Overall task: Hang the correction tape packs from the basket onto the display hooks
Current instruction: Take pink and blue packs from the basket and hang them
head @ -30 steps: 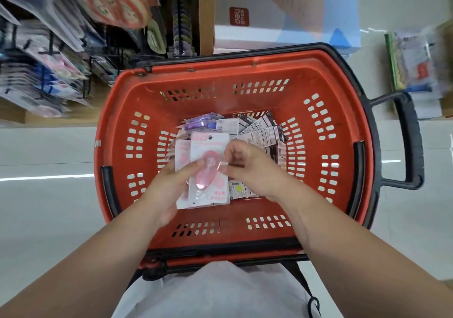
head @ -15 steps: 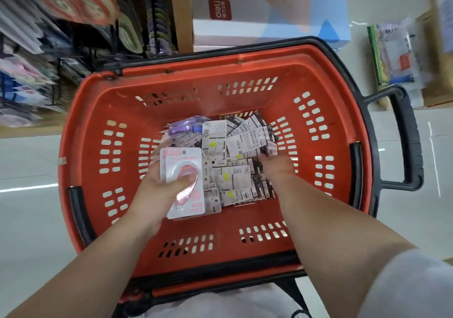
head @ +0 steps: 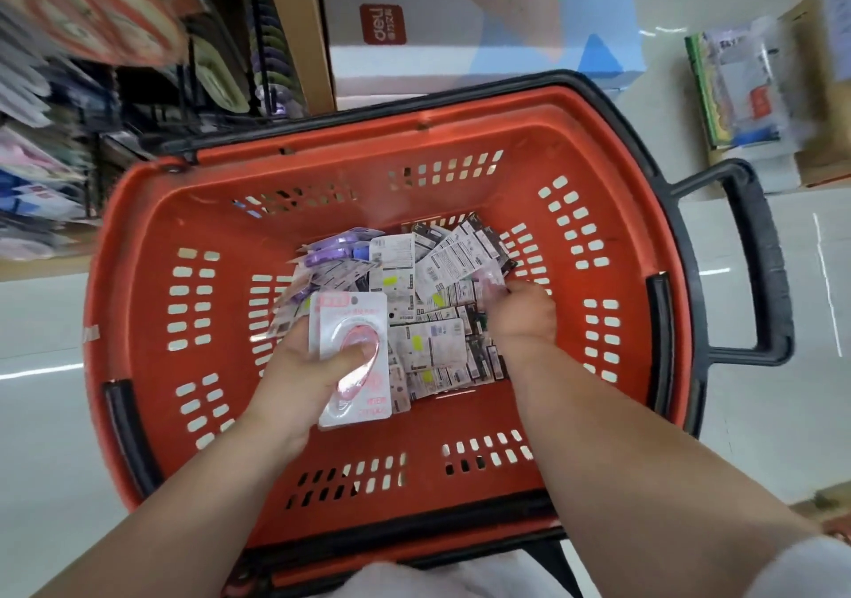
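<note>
Basket [head: 138,284]: right hand [head: 522,319] farther among packs [head: 433,348]; left hand [head: 299,367], pink pack [head: 352,321].

The fingertips of the right hand [head: 522,316] were buried in the heap of packs [head: 428,284] toward the right wall of the basket [head: 138,275], so whether they gripped a pack could not be told. The fingers of the left hand [head: 299,367] lay hidden behind the pink pack [head: 352,321] it held, only the thumb showing. The print on the packs was too small to read, the hanging goods [head: 60,173] beyond the basket's far left corner were blurred, and a white garment [head: 437,579] covered part of its near rim.
</note>
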Action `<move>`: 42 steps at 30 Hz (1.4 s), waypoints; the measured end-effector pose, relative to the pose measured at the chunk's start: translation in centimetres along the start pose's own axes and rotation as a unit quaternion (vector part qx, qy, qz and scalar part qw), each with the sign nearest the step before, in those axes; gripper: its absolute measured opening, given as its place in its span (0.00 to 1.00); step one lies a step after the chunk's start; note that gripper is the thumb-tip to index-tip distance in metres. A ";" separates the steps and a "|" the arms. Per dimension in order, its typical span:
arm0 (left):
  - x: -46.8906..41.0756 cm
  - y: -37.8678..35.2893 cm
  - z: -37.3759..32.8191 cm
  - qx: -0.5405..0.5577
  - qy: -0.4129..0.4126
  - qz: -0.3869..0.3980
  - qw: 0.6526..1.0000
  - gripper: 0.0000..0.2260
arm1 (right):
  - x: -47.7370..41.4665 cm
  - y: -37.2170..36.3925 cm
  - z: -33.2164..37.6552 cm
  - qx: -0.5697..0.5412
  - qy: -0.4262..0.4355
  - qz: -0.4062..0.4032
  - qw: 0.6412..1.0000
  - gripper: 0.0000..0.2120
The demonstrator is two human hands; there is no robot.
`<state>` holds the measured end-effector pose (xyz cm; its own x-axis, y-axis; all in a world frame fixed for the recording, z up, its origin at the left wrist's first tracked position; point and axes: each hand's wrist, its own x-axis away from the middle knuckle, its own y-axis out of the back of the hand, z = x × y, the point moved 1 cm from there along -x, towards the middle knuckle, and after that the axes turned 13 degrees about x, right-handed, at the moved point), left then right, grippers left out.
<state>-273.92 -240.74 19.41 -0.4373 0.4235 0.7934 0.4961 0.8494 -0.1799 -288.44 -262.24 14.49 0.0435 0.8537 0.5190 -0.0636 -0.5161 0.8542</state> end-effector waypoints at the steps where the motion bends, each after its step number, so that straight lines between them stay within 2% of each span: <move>1: 0.3 0.0 -0.2 0.009 -0.001 -0.001 1.000 0.19 | 0.7 0.9 0.2 -0.035 0.024 -0.001 0.999 0.13; 3: 1.0 -0.2 -0.9 0.024 -0.013 -0.002 1.000 0.20 | 2.4 2.9 0.7 -0.140 0.072 0.030 0.987 0.12; 6: 2.2 -0.4 -1.9 0.048 -0.041 0.001 0.998 0.23 | 5.9 6.0 1.5 -0.308 0.106 0.165 0.931 0.09; 8: 3.1 -0.5 -2.5 0.059 -0.056 0.010 0.997 0.22 | 7.8 6.8 2.0 -0.369 0.109 0.261 0.885 0.05; 11: 4.4 -0.6 -3.3 0.073 -0.065 0.022 0.995 0.19 | 10.1 6.8 2.9 -0.414 0.101 0.336 0.840 0.10; 14: 5.4 -0.3 -3.8 0.124 -0.059 0.037 0.990 0.14 | 11.8 6.0 4.2 -0.391 0.131 0.349 0.841 0.05; 16: 5.8 0.3 -3.8 0.153 -0.057 0.036 0.986 0.12 | 12.5 5.2 5.2 -0.381 0.143 0.345 0.846 0.07; 17: 5.9 0.8 -3.8 0.153 -0.063 0.047 0.985 0.12 | 12.8 4.7 5.6 -0.369 0.156 0.345 0.849 0.06; 19: 5.8 1.8 -3.6 0.129 -0.078 0.055 0.987 0.20 | 13.5 3.9 6.6 -0.335 0.192 0.347 0.855 0.05; 22: 5.4 3.2 -3.5 0.095 -0.077 0.006 0.993 0.24 | 13.6 2.8 7.7 -0.260 0.244 0.336 0.872 0.03; 25: 5.6 5.1 -4.1 0.062 -0.100 -0.062 0.991 0.23 | 11.1 1.5 7.8 -0.219 0.226 0.327 0.891 0.02; 26: 5.8 5.7 -4.3 0.048 -0.115 -0.085 0.989 0.22 | 9.7 0.8 7.5 -0.183 0.219 0.316 0.905 0.05; 28: 6.4 6.8 -4.7 0.024 -0.138 -0.111 0.984 0.20 | 7.4 -0.9 6.5 -0.041 0.229 0.310 0.922 0.15; 30: 6.9 7.3 -4.7 0.006 -0.142 -0.100 0.985 0.19 | 6.1 -2.7 5.5 0.154 0.270 0.323 0.894 0.19; 32: 7.6 7.3 -4.7 -0.008 -0.138 -0.086 0.987 0.19 | 5.9 -4.0 4.9 0.279 0.312 0.322 0.849 0.21; 37: 8.4 7.1 -4.8 -0.009 -0.125 -0.098 0.987 0.21 | 6.8 -5.3 4.6 0.269 0.320 0.312 0.853 0.22; 40: 8.4 7.0 -5.2 -0.001 -0.131 -0.107 0.986 0.21 | 7.6 -5.4 4.6 0.153 0.297 0.324 0.885 0.27; 42: 8.4 7.0 -5.3 0.002 -0.137 -0.109 0.985 0.22 | 7.7 -5.1 4.8 0.093 0.303 0.359 0.878 0.24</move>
<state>-270.14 -232.91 27.85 -0.7193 0.3000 0.6266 0.3660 0.9303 -0.0253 -282.95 -253.34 14.25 -0.4826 0.1562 0.8618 0.3091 -0.8903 0.3344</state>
